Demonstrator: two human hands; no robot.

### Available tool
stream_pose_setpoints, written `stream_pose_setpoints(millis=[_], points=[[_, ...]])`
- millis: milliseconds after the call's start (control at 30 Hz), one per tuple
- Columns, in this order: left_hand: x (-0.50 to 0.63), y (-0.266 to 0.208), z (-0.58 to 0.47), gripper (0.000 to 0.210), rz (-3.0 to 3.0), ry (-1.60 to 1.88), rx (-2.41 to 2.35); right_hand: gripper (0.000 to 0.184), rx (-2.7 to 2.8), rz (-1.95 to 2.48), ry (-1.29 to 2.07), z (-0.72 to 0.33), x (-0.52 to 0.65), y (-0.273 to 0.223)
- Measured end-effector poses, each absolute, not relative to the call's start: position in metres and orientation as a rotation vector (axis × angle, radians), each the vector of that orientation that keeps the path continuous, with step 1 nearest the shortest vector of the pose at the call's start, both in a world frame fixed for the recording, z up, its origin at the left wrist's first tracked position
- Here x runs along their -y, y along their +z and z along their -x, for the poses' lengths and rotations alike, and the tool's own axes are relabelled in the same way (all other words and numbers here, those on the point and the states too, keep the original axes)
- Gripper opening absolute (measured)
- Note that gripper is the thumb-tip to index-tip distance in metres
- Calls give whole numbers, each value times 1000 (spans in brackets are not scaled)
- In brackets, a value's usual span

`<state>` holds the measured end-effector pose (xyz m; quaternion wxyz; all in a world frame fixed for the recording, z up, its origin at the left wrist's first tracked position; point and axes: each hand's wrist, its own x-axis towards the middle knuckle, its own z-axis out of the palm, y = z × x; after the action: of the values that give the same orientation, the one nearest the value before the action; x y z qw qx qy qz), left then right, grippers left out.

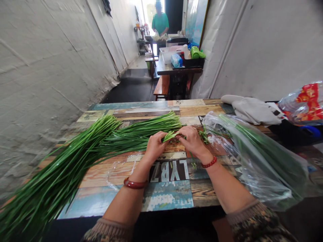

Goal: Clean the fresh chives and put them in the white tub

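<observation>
My left hand is closed round a small bunch of garlic chives, the pale cut ends poking out to the right. At those ends are the pinched fingers of my right hand; what lies between them is too small to make out. Behind my left hand a loose bundle of chives stretches across the table. A larger heap of chives runs along the left side and hangs over the front edge. Trimmed scraps lie just right of my right hand.
A clear plastic bag with more chives covers the table's right side. Beyond it are a pale cloth and a red-printed plastic package. Walls flank the wood-patterned table. Farther back, a person in green stands behind a second table.
</observation>
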<state>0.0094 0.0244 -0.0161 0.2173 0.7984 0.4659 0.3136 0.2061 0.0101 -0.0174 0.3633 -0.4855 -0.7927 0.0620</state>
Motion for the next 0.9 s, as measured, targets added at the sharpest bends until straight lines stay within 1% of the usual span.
stream_pose_setpoints(millis=[100, 200, 300, 400, 467, 533, 700, 833, 867, 900], points=[[-24, -17, -9, 26, -2217, 833, -1293, 11, 2032, 1244, 144, -203, -9, -16], [-25, -20, -9, 24, -2210, 849, -1325, 12, 1942, 1217, 182, -197, -11, -21], [-26, -22, -9, 25, -2186, 897, -1337, 13, 1779, 1189, 328, -190, -14, -29], [-26, -23, -10, 27, -2184, 895, -1350, 15, 1540, 1231, 565, -184, -16, -36], [-26, -23, -10, 26, -2188, 891, -1351, 21, 1362, 1262, 702, -184, -18, -38], [-26, -24, -9, 26, -2182, 910, -1342, 27, 1239, 1270, 745, -190, -20, -38], [-28, -27, -9, 27, -2193, 940, -1325, 32, 1165, 1330, 542, -219, -27, -30], [-29, -27, -8, 26, -2214, 955, -1310, 37, 1446, 1494, 325, -235, -26, -22], [-29, -27, -8, 26, -2220, 954, -1309, 33, 1531, 1531, 235, -236, -25, -21], [-29, -27, -8, 26, -2225, 951, -1312, 26, 1592, 1546, 153, -236, -24, -20]])
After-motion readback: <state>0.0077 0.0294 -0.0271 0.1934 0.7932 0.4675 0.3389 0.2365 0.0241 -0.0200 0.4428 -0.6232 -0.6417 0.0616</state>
